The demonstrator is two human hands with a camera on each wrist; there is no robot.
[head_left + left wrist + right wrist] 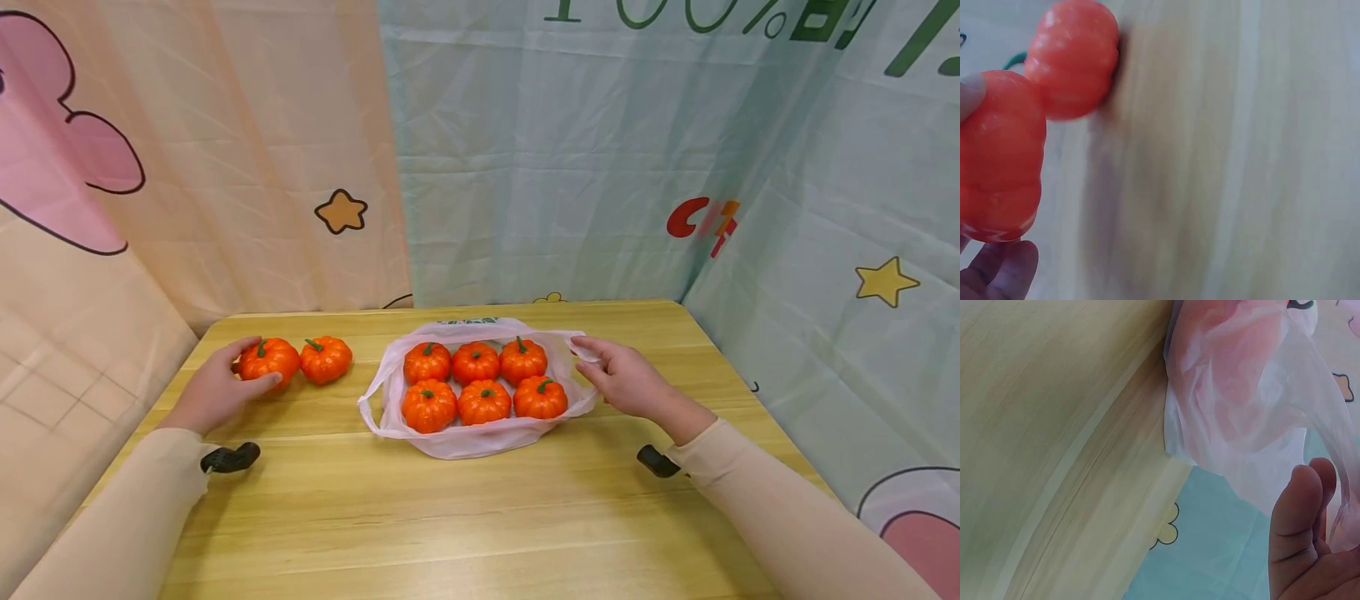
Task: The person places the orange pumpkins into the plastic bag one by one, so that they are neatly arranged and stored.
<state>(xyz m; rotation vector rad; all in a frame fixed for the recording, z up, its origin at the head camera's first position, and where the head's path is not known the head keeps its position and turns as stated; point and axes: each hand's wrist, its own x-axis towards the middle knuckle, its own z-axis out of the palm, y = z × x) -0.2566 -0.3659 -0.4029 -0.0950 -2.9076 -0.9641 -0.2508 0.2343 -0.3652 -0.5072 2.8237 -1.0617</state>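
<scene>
At the table's left side my left hand (217,387) grips a small orange pumpkin (277,357), thumb on the near side and fingers on the far side. In the left wrist view this pumpkin (1000,162) appears raised off the wood. A second small pumpkin (327,360) lies just to its right. Mid-table, a thin whitish plastic bag (472,443) lies spread, its mouth facing up, with several pumpkins (484,402) in two rows inside. My right hand (630,379) pinches the bag's right handle (1329,406) between thumb and fingers, drawing it outward.
The wooden table (465,525) runs back to a printed cloth curtain (525,167), which also hangs along both sides. A loose left handle (369,408) of the bag lies on the wood. Black wrist straps (231,457) stick out near both sleeves.
</scene>
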